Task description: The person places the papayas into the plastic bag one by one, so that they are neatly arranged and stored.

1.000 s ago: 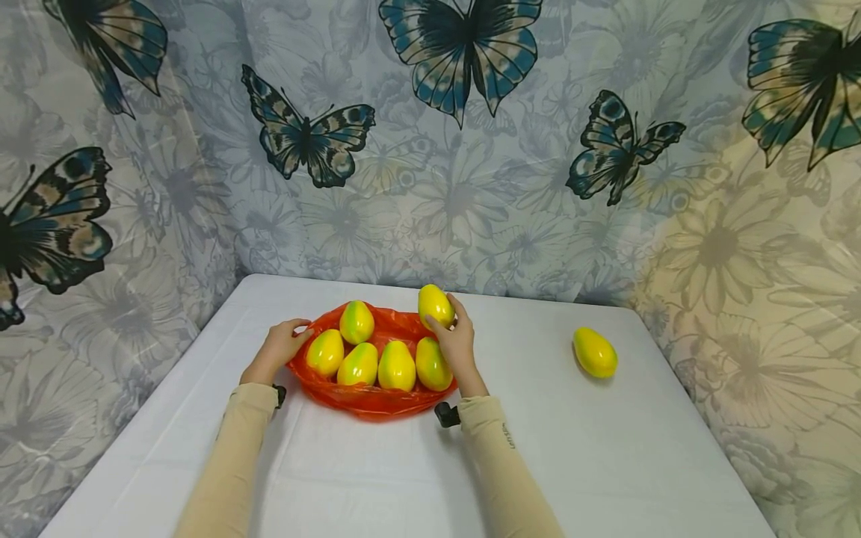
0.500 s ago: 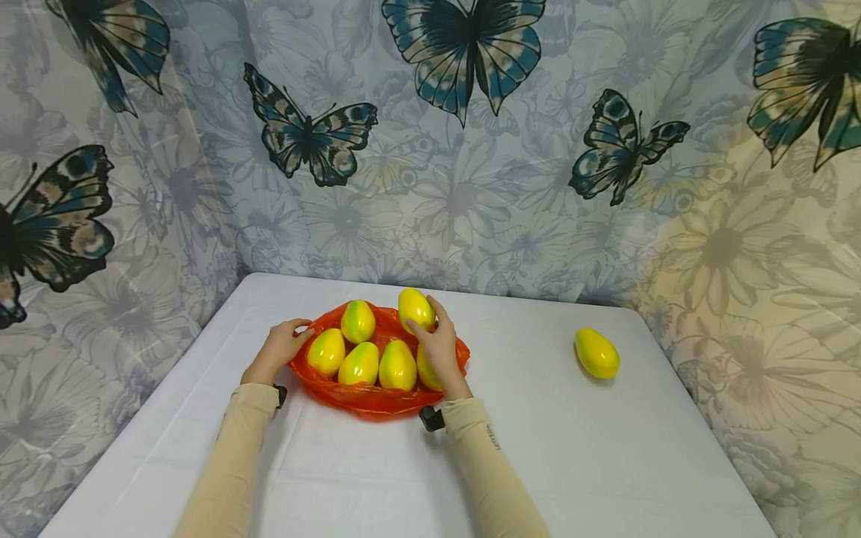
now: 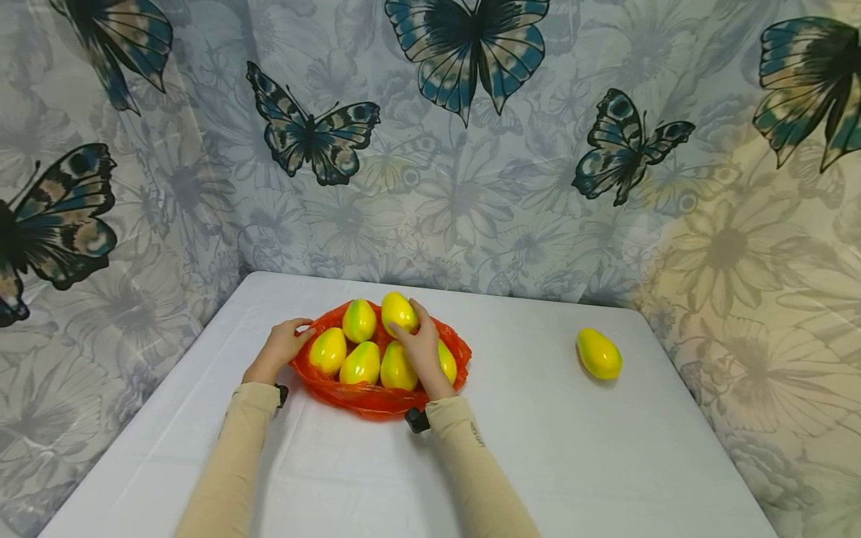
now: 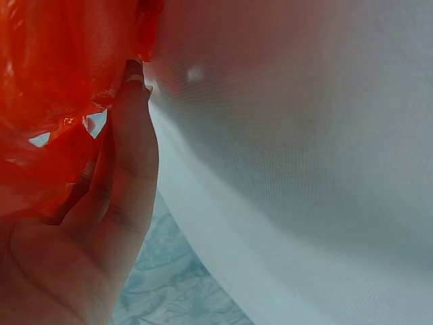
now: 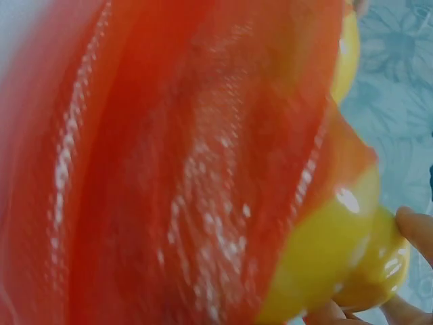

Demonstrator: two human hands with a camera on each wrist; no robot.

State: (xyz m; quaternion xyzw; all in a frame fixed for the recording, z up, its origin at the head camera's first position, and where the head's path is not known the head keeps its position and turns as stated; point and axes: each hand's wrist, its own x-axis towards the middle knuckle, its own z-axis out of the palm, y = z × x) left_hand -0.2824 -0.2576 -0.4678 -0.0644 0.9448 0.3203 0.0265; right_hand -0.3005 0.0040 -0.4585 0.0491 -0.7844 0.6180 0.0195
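A red plastic bag (image 3: 373, 403) lies spread on the white table with its mouth up, several yellow-green mangoes (image 3: 361, 363) inside. My left hand (image 3: 277, 351) grips its left rim; the left wrist view shows the fingers (image 4: 132, 145) along the red plastic (image 4: 57, 64), thumb hidden. Over the back part of the bag, my right hand (image 3: 422, 351) holds one mango (image 3: 399, 311) between thumb and fingers. That hand partly covers the mangoes at the bag's right. Red plastic (image 5: 155, 149) fills most of the right wrist view, the held mango (image 5: 379, 271) at its lower right.
Another single mango (image 3: 599, 354) lies on the right side of the white-covered table (image 3: 572, 448). Patterned butterfly cloth (image 3: 464, 209) rises behind the table and along both sides.
My right hand has moved left with its mango, from the bag's right rim to over the back middle. The left hand stays at the left rim.
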